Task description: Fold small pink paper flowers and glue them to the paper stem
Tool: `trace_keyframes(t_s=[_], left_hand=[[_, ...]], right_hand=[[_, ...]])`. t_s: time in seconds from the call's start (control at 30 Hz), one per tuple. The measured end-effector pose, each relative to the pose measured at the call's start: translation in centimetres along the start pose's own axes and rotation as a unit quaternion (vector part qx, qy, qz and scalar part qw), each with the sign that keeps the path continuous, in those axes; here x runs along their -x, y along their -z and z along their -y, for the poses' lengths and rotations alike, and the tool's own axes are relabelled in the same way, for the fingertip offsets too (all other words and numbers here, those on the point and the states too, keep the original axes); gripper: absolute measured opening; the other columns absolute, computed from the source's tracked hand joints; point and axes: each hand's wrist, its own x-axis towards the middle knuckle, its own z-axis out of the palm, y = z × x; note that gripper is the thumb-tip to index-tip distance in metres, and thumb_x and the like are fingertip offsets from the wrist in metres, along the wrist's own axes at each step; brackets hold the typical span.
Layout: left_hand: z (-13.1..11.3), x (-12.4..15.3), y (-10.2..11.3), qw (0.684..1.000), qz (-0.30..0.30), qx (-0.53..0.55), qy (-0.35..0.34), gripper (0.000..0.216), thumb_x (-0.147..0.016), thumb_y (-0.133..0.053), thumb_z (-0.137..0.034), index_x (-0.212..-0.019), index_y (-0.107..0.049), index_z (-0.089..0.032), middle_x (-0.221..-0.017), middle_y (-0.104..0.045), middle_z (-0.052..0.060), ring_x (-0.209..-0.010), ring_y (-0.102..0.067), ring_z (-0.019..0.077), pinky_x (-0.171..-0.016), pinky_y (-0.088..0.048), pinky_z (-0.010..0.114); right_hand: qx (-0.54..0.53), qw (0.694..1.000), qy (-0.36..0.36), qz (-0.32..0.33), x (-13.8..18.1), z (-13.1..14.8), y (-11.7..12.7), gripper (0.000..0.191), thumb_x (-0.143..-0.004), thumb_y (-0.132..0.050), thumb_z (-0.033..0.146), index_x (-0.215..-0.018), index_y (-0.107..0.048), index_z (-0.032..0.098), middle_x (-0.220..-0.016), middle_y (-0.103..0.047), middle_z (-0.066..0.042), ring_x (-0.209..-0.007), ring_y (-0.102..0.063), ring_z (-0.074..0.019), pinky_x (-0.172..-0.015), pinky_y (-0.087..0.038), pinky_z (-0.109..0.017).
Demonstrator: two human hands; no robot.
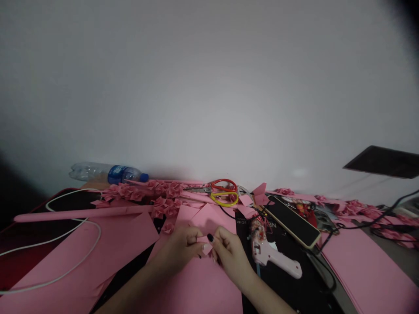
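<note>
A small folded piece of pink paper (206, 247) is pinched between my two hands, just above the pink sheets (203, 288). My left hand (183, 245) closes on its left side with thumb and fingers. On the other side, my right hand (229, 253) grips it, and a dark thumbnail shows at its edge. Part of the paper is hidden behind the fingers. Folded pink paper flowers (168, 196) lie in a pile beyond my hands. To the right of my right hand rests a pale pink hot glue gun (278, 259).
Scissors (225, 192) with red and yellow handles lie at the back. A phone (291, 220) sits behind the glue gun. A plastic bottle (111, 172) lies on its side by the wall. A white cable (94, 248) crosses the left; pink sheets (369, 270) are stacked right.
</note>
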Motion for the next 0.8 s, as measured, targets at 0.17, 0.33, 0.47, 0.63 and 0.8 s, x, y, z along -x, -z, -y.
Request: trace_keyframes(t_s=[0.17, 0.33, 0.47, 0.63, 0.8], left_hand=[[0.9, -0.5, -0.1, 0.994, -0.018, 0.109, -0.016, 0.021, -0.074, -0.063, -0.039, -0.072, -0.061, -0.018, -0.068, -0.069, 0.002, -0.07, -0.071, 0.022, -0.065, -0.052, 0.028], [0.9, -0.6, -0.1, 0.988, -0.024, 0.154, -0.002, 0.027, -0.071, -0.067, -0.043, -0.077, -0.066, -0.016, -0.071, -0.071, 0.004, -0.072, -0.074, 0.0247, -0.066, -0.055, 0.03], [0.5, -0.5, -0.3, 0.988, -0.019, 0.15, -0.001, 0.03, -0.071, -0.068, -0.044, -0.079, -0.069, -0.016, -0.074, -0.074, 0.006, -0.073, -0.075, 0.0252, -0.067, -0.056, 0.031], [0.4, -0.3, -0.3, 0.989, -0.024, 0.149, 0.006, 0.031, -0.071, -0.067, -0.048, -0.076, -0.067, -0.017, -0.072, -0.073, 0.005, -0.07, -0.074, 0.0237, -0.066, -0.056, 0.03], [0.8, -0.6, -0.4, 0.984, -0.025, 0.175, 0.016, 0.036, -0.069, -0.069, -0.053, -0.07, -0.062, -0.017, -0.065, -0.068, 0.002, -0.07, -0.075, 0.0244, -0.065, -0.055, 0.03]], right_hand=[[-0.034, 0.997, 0.003, -0.066, -0.2, -0.4, 0.2, 0.03, -0.097, -0.048, 0.042, -0.082, -0.061, 0.019, -0.057, -0.06, 0.002, -0.043, -0.048, -0.0113, -0.042, -0.036, -0.021], [0.058, 0.988, 0.1, -0.099, -0.4, -0.3, 0.9, 0.035, -0.09, -0.058, 0.027, -0.123, -0.069, 0.021, -0.118, -0.072, -0.013, -0.109, -0.067, -0.0254, -0.094, -0.052, -0.041], [0.089, 0.986, 0.125, -0.065, -0.4, -0.1, 1.0, 0.041, -0.088, -0.057, 0.016, -0.126, -0.068, 0.026, -0.131, -0.067, -0.011, -0.125, -0.059, -0.026, -0.106, -0.046, -0.046], [0.101, 0.984, 0.133, -0.063, -0.3, -0.3, 0.8, 0.046, -0.086, -0.056, 0.01, -0.126, -0.067, 0.028, -0.132, -0.066, -0.01, -0.123, -0.062, -0.0254, -0.106, -0.046, -0.046], [0.14, 0.977, 0.151, -0.055, -0.2, -0.3, 0.9, 0.052, -0.088, -0.053, 0.008, -0.134, -0.06, 0.03, -0.138, -0.061, -0.008, -0.13, -0.056, -0.0245, -0.109, -0.043, -0.046]])
